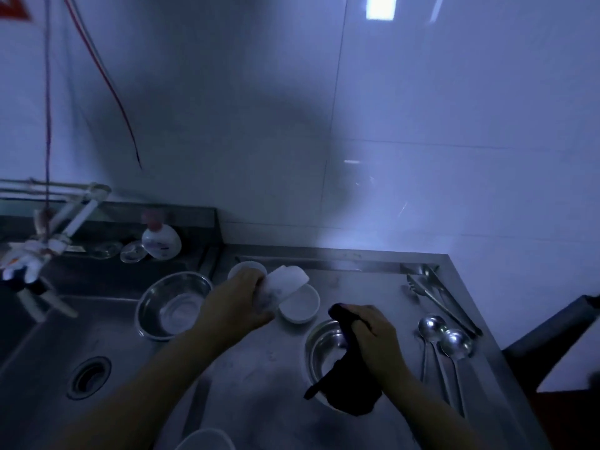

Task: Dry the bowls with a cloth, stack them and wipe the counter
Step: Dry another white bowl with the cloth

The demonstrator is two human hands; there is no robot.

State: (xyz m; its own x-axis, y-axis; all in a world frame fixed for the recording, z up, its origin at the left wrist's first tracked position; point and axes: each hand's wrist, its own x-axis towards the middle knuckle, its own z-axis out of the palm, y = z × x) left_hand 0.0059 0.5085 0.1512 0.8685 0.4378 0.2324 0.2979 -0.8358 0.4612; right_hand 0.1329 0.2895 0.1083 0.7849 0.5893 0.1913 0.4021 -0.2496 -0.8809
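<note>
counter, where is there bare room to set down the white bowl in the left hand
The widest bare steel lies near the front of the counter, between the forearms, left of the steel bowl. A narrower strip runs along the back ledge. It is crowded around the white bowl and by the spoons and tongs.

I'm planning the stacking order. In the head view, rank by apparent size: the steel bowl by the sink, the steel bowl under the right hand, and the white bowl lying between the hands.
1. steel bowl by the sink and steel bowl under the right hand: look alike; the dark cloth hides part of the second, so unranked.
2. white bowl: clearly smallest.
</note>
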